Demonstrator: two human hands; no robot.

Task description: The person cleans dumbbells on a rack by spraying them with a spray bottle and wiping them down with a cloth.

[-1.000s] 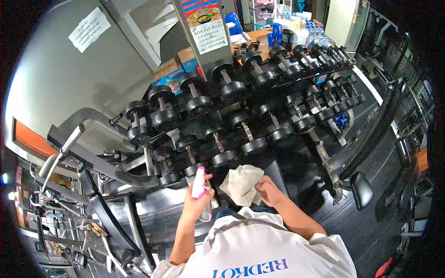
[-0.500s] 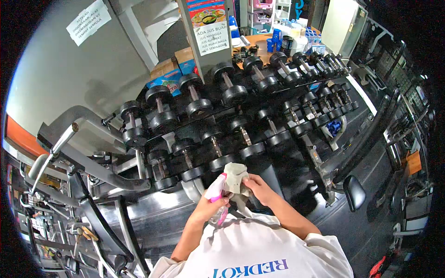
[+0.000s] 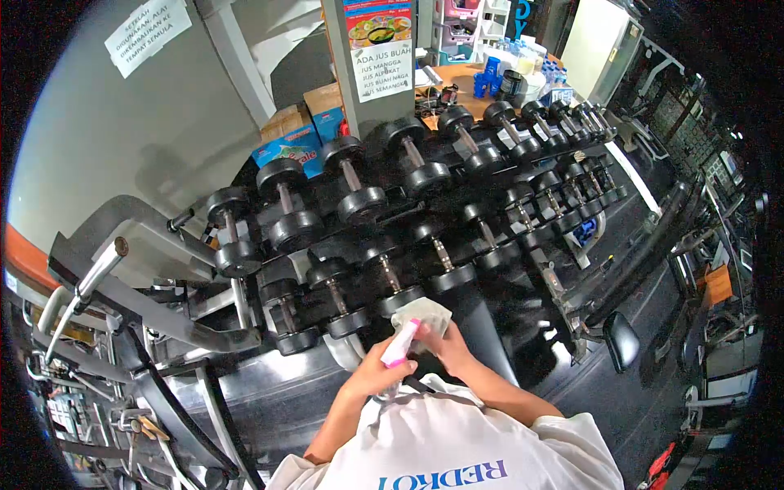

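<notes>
My left hand is closed round a spray bottle with a white and pink head, held in front of my chest. The clear body of the bottle is partly hidden by the hand. In my right hand is a pale cloth, bunched up right behind the spray head. The fingers of the right hand are somewhat blurred against the cloth. Just beyond both hands stands a two-tier rack of black dumbbells; a lower-row dumbbell is the nearest to the cloth.
The upper row holds several dumbbells with metal handles. Gym machine frames stand on the left, a black padded seat on the right. Behind the rack are a pillar with posters, blue cartons and a wooden table with bottles.
The spray head has come across in front of the cloth, and the cloth has spread and shifted slightly right and down. The whole view has tilted a little.
</notes>
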